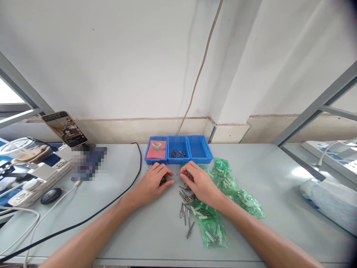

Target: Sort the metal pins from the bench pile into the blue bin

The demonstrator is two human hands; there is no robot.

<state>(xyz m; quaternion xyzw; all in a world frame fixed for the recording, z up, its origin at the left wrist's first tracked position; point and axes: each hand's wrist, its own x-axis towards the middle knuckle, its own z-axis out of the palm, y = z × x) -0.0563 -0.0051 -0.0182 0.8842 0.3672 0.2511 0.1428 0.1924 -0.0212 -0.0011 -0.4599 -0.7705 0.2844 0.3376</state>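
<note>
Just in front of three joined blue bins, a small metal pin (175, 174) lies between the fingertips of both hands. My right hand (196, 182) is closed, its thumb and fingers pinching the pin's right end. Curled on the left, my left hand (154, 182) has its fingertips near the other end; dark small parts show under its palm. Loose metal pins (187, 197) lie beside my right hand. Green plastic bags (213, 232) with pins and white pieces spread under and around my right wrist. The middle bin (178, 160) holds dark pins.
The left bin (147, 154) holds a pink sheet with a small bag; the right bin (199, 149) stands beside the middle one. A black cable (122, 193) crosses the table at left, near a phone (65, 128), a power strip (21, 199) and a black mouse (51, 195).
</note>
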